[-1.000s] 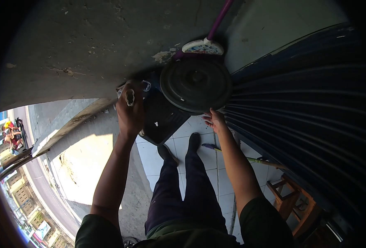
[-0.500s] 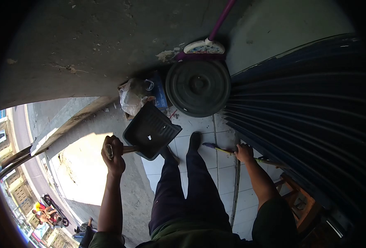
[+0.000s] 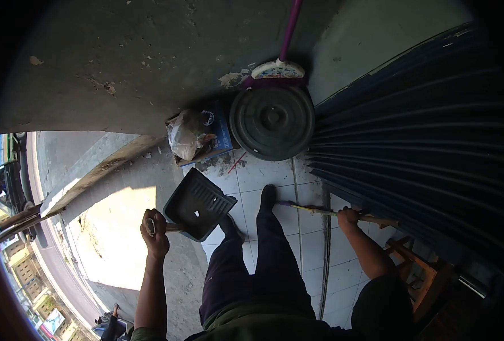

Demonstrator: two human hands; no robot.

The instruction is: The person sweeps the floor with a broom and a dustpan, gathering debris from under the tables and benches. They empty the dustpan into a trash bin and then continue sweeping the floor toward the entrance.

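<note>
My left hand (image 3: pixel 156 233) is closed around the handle of a black dustpan (image 3: pixel 186 198), which hangs in front of my legs. A small white scrap (image 3: pixel 197 213) lies in the pan. On the other side, my right hand (image 3: pixel 347 218) grips a long stick (image 3: pixel 317 211) with a purple tip and a yellow section. The stick points across the tiles past my foot; its kind cannot be made out.
Ahead stands a dark lidded bin (image 3: pixel 272 122), with a purple broom (image 3: pixel 278 69) behind it. Beside it sits a cardboard box (image 3: pixel 222 128) with a plastic bag (image 3: pixel 185 135). A corrugated shutter (image 3: pixel 417 125) and wooden stool (image 3: pixel 422 267) are right; a street (image 3: pixel 53 250) is left.
The dustpan has come down and left, away from the box. My right hand has moved slightly right with the stick. The motorbike has left view, and a dark vehicle shows on the street.
</note>
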